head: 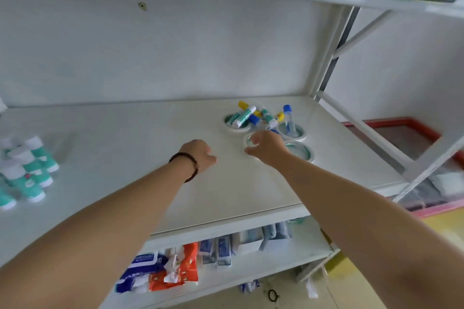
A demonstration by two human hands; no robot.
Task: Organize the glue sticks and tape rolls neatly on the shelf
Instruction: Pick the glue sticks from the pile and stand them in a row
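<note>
Several white tape rolls lie flat at the right back of the white shelf: one at the back left, one at the back right, one at the front right. Glue sticks with yellow, blue and white caps are piled across the back rolls. My right hand rests over a middle tape roll, thumb and fingers around its rim. My left hand, with a bead bracelet on the wrist, hovers left of it, fingers curled, holding nothing.
Teal bottles with white caps are grouped at the shelf's left end. The lower shelf holds blue and orange packets and small boxes. A white upright post and diagonal brace stand at the right. Another shelf hangs overhead.
</note>
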